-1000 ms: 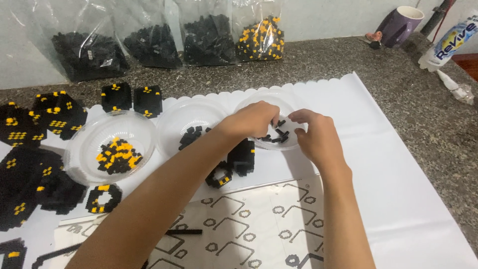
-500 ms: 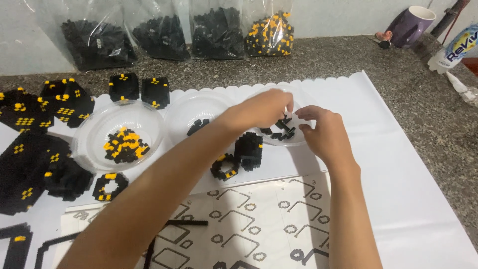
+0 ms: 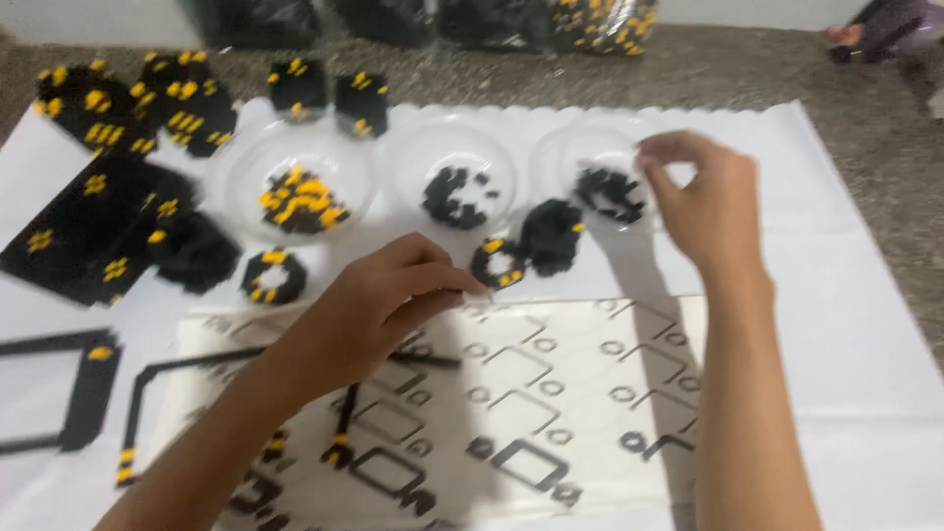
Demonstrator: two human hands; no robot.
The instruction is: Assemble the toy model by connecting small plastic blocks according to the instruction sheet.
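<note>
My left hand [image 3: 379, 310] was positioned over the upper edge of the printed pattern sheet [image 3: 551, 393], fingers drawn together with the tips pointing toward a small black-and-yellow ring piece [image 3: 499, 263]; motion blur prevented me from telling whether anything was pinched between them. My right hand [image 3: 703, 202] was raised beside the right clear bowl [image 3: 575, 147], thumb and forefinger curled close together just above the black pieces [image 3: 610, 194] inside (whether a piece was gripped could not be determined). The middle clear bowl [image 3: 457, 147] contained further black pieces, and the left clear bowl [image 3: 295, 162] contained a mix of yellow and black ones. A black block cluster [image 3: 551, 234] lay just beside the ring piece, between the bowls and the sheet. A second ring piece [image 3: 273, 277] sat below the left bowl. Assembled black panels [image 3: 108, 211] with yellow marks occupied the left of the white table cover [image 3: 855, 324].
</note>
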